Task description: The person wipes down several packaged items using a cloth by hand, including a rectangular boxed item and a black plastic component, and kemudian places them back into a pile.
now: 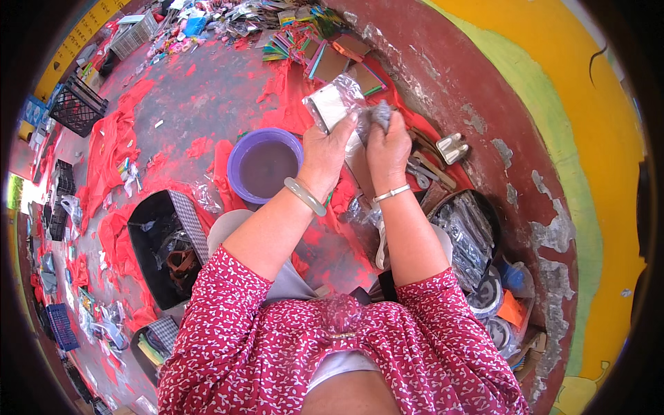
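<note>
Red-stained floor [207, 90] beside yellow wall [588, 124]

A purple basin [265, 166] of murky water is sitting on the grey floor, with red scraps [111, 149] lying to its left and a black bin [166, 249] standing just below-left of it. Up beyond the basin, flat coloured packets [332, 55] are piling against the wall — black crates [77, 105] are standing far left.
</note>
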The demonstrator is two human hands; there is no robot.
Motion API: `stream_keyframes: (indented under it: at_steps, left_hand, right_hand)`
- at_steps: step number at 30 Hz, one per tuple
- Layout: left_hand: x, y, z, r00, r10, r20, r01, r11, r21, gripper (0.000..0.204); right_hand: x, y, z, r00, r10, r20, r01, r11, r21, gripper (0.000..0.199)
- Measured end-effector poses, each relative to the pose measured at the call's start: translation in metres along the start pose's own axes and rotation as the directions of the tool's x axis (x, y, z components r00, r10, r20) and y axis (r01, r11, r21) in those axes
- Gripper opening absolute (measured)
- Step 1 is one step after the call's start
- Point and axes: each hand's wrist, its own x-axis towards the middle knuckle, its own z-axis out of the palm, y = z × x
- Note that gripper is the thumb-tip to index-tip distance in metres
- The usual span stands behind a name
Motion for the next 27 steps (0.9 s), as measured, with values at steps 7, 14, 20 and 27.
stream_keyframes:
  at_steps: [7,14,20,27]
  left_hand:
    - [0.025,0.019,-0.033,0.991,-0.027,-0.135,0.010,0.992,-0.126,0.021]
    - [0.028,0.032,-0.032,0.978,-0.184,0.100,0.200,0.964,-0.178,0.020]
    - [0.029,0.023,-0.033,0.990,-0.127,0.066,0.133,0.987,-0.094,0.021]
    - [0.019,0.016,-0.028,0.961,-0.189,0.202,0.194,0.981,-0.006,0.019]
  right_hand:
    - [0.048,0.058,-0.053,0.783,0.404,0.473,-0.612,0.368,0.700,0.017]
    - [0.025,0.034,-0.055,0.580,0.142,0.802,-0.785,0.360,0.504,0.046]
    - [0.014,0.013,-0.044,0.524,0.074,0.849,-0.831,0.264,0.490,0.048]
    - [-0.004,0.001,-0.020,0.520,0.147,0.842,-0.592,0.773,0.230,0.028]
